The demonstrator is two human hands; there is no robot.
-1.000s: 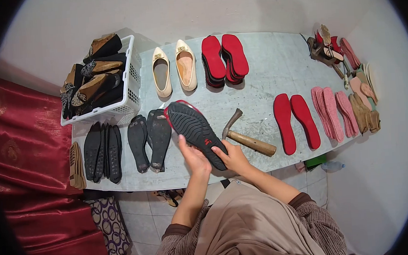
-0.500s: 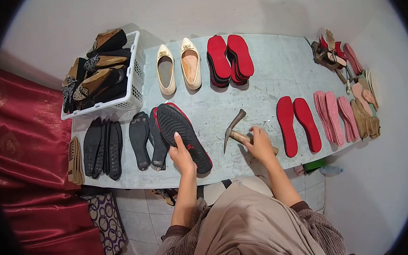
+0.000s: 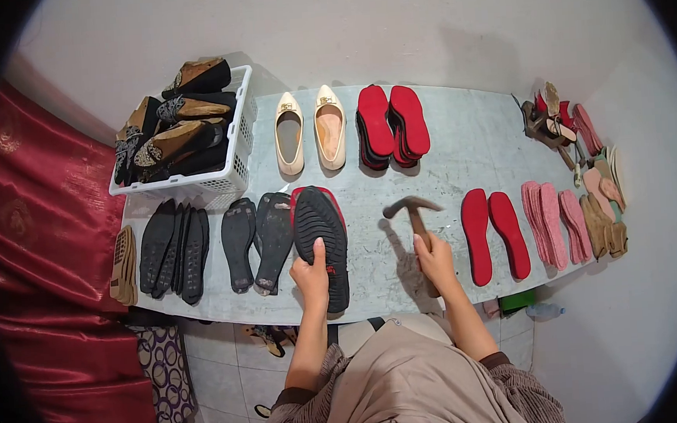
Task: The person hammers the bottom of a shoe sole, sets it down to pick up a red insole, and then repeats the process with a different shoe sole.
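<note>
My left hand (image 3: 311, 281) grips a black ribbed shoe sole (image 3: 320, 219) with a red layer showing along its upper edge. The thumb lies on the ribbed face, and the fingers underneath are hidden. In my right hand (image 3: 438, 264) is a hammer (image 3: 415, 216) with a worn metal head and wooden handle, held up off the table, its head pointing away from me and its shadow falling to the left. Just left of the held sole lie two dark grey soles (image 3: 275, 239). A pair of red insoles (image 3: 476, 234) is to the right of the hammer.
A white plastic basket (image 3: 242, 132) of shoes on lasts stands at the back left. Behind my hands are cream flats (image 3: 331, 138) and stacked red-topped soles (image 3: 409, 122). Black soles (image 3: 162, 245) lie left; pink insoles (image 3: 552, 225) and tools (image 3: 538, 122) lie right on the table (image 3: 458, 138).
My right hand has closed round the hammer's handle and lifted it, turning its head away from me. The sole in my left hand has turned more upright.
</note>
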